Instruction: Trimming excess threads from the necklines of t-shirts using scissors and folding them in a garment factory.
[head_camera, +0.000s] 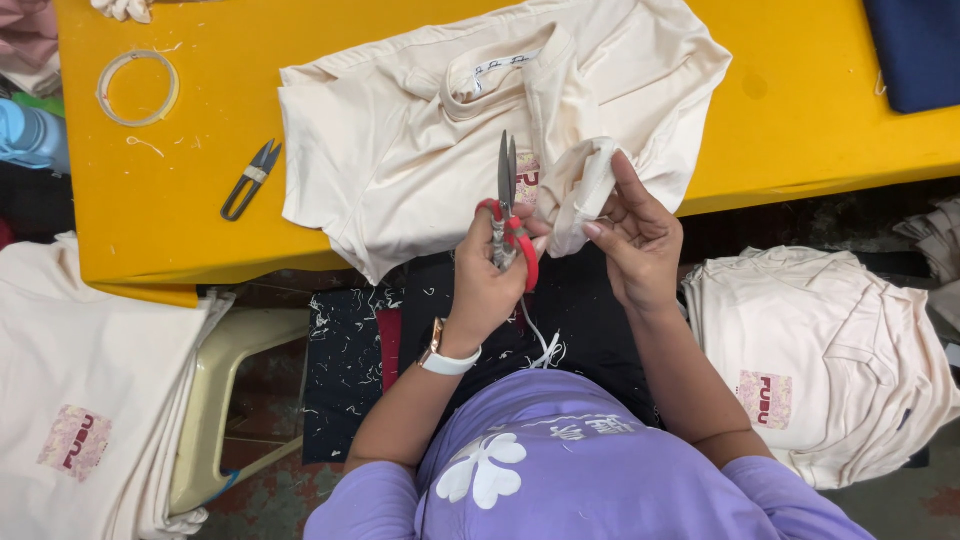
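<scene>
Cream cotton is what both hands are busy with: a cream T-shirt (420, 130) lies spread on the yellow table (170, 200), its lower edge drooping over the near rim toward the person's lap. The right hand (640, 245) lifts a bunched fold of fabric (585, 185) off that hanging edge, its fingers (625, 180) closed on the cloth, thumb and forefinger pinching it upright. The left hand (490, 270) is closed around the red handles of a pair of scissors (508, 200), fingers wrapped through and about the loops. The grey blades run almost straight up and away from the body, and they look together or nearly so; a gap between them cannot be made out. What matters here is the sideways offset: the pinched fold sits just to the right of the blade tips, near but apart from them, at about the same height, so the blades' long axis runs alongside the fold instead of across it. The left hand carries the tool; the right is the one on the cloth. Small thread snips (250, 180) lie untouched on the table well to the left, near a tape roll (105, 95).
</scene>
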